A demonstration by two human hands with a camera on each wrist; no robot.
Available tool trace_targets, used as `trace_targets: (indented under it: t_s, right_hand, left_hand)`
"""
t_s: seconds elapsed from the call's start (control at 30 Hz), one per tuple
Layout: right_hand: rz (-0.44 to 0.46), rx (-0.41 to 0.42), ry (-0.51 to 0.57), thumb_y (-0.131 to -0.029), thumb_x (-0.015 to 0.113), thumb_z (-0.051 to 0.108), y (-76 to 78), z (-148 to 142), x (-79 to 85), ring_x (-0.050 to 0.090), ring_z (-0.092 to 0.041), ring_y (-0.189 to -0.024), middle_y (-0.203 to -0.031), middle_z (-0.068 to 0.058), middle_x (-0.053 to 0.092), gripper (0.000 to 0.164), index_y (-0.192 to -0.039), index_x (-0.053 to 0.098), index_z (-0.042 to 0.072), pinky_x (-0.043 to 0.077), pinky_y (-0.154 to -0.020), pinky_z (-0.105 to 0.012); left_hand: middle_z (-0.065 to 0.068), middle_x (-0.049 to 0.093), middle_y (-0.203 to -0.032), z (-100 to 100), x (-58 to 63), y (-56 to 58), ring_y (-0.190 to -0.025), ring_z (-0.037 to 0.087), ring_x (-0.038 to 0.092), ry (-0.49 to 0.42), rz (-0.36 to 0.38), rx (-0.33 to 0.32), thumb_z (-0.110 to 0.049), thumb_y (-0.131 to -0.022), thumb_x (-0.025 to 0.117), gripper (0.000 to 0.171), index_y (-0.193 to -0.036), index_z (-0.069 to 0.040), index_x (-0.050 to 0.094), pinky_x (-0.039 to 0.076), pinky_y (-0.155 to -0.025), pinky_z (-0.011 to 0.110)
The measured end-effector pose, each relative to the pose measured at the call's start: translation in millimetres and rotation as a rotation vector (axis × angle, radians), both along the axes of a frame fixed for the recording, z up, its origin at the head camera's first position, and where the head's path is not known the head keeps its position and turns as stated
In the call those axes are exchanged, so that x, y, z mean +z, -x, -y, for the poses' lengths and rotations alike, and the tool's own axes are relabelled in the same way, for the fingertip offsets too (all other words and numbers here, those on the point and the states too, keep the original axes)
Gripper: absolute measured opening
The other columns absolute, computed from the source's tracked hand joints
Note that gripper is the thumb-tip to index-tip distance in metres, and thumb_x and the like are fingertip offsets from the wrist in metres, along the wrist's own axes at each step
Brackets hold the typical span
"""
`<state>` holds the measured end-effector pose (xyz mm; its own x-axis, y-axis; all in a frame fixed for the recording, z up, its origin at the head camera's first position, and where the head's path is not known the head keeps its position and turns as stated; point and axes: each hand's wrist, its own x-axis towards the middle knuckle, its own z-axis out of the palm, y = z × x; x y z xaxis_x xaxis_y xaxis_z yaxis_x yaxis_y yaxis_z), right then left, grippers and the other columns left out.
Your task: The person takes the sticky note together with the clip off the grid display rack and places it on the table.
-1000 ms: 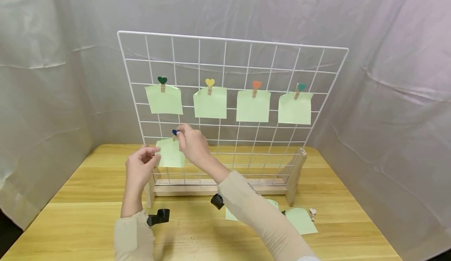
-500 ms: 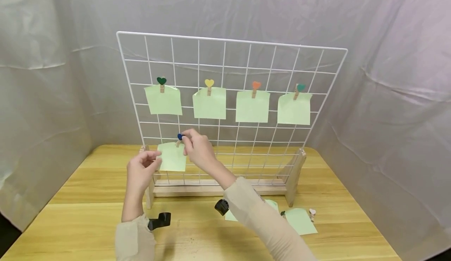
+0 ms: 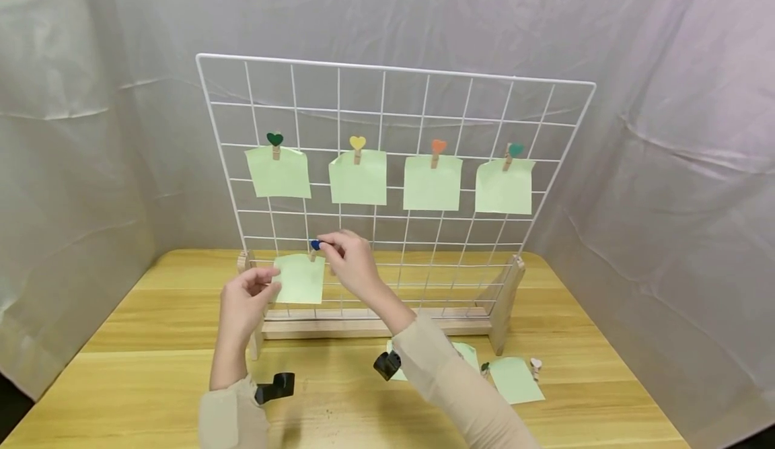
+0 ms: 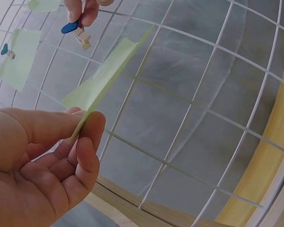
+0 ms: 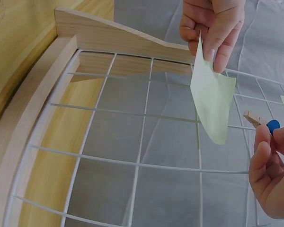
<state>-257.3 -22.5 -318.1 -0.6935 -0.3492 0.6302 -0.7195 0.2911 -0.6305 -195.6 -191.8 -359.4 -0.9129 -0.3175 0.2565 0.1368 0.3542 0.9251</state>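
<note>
My left hand (image 3: pixel 245 301) pinches a pale green paper note (image 3: pixel 299 281) by its left edge, between thumb and fingers. My right hand (image 3: pixel 357 267) pinches a small wooden clothespin (image 5: pixel 252 118) with a blue heart (image 3: pixel 315 244) on it. In the head view the clothespin overlaps the note's top right corner, but both wrist views show a gap between them. Behind the two hands stands a white wire grid (image 3: pixel 387 68). Higher on the grid hang several green notes (image 3: pixel 432 186) in a row, each under a heart clothespin, such as the yellow-heart clothespin (image 3: pixel 357 143).
A wooden base (image 3: pixel 375 328) carries the grid on the table. At the front right lie loose green notes (image 3: pixel 517 380), a clothespin with a pale heart (image 3: pixel 535 364) and a dark green heart (image 3: pixel 485 368). Grey cloth (image 3: pixel 387 11) hangs behind.
The note and the blue-heart clothespin have moved down and slightly right along the lower left of the grid. Both hands have kept their pinch.
</note>
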Motion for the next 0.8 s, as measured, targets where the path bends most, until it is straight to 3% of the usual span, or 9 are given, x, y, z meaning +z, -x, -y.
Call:
trace_targets:
  t_s: [0.1,0.33,0.6,0.8]
  right_hand:
    - [0.009,0.023,0.048,-0.087,0.055,0.002,1.1,-3,-4.8,0.050,-0.014,-0.043,-0.071,-0.008,0.054,0.016,-0.096,0.065,-0.006,0.039,-0.039,-0.019]
    - [0.019,0.038,0.091,-0.085,0.057,0.001,1.3,-8,-12.4,0.047,-0.004,-0.042,-0.077,-0.011,0.060,0.015,-0.094,0.065,-0.007,0.040,-0.038,-0.020]
    - [0.073,0.025,0.107,-0.085,0.058,0.001,-0.3,-16,-19.7,0.053,-0.020,-0.045,-0.086,-0.012,0.061,0.014,-0.094,0.066,-0.006,0.038,-0.038,-0.019]
    - [0.093,0.011,0.110,-0.084,0.059,0.002,0.1,-20,-25.8,0.051,-0.007,-0.044,-0.088,-0.012,0.061,0.012,-0.092,0.067,-0.004,0.035,-0.037,-0.017]
  left_hand:
    - [0.014,0.057,-0.090,-1,-0.8,-0.2,-0.073,0.012,0.049,-0.003,0.014,-0.007,-0.002,-0.084,0.060,0.019,-0.102,0.003,0.062,0.042,-0.060,0.017]
    - [0.015,0.059,-0.095,-3,-3.1,-0.1,-0.074,0.010,0.051,-0.011,0.021,-0.024,-0.002,-0.083,0.060,0.020,-0.102,0.003,0.062,0.044,-0.060,0.017]
    - [0.015,0.057,-0.099,-5,-5.9,-0.5,-0.076,0.013,0.052,-0.002,0.051,-0.057,-0.002,-0.083,0.060,0.022,-0.104,0.003,0.061,0.044,-0.061,0.020]
    - [0.016,0.057,-0.096,-8,-8.6,-1.4,-0.074,0.013,0.051,-0.005,0.070,-0.077,0.000,-0.082,0.060,0.021,-0.103,0.005,0.061,0.043,-0.059,0.020]
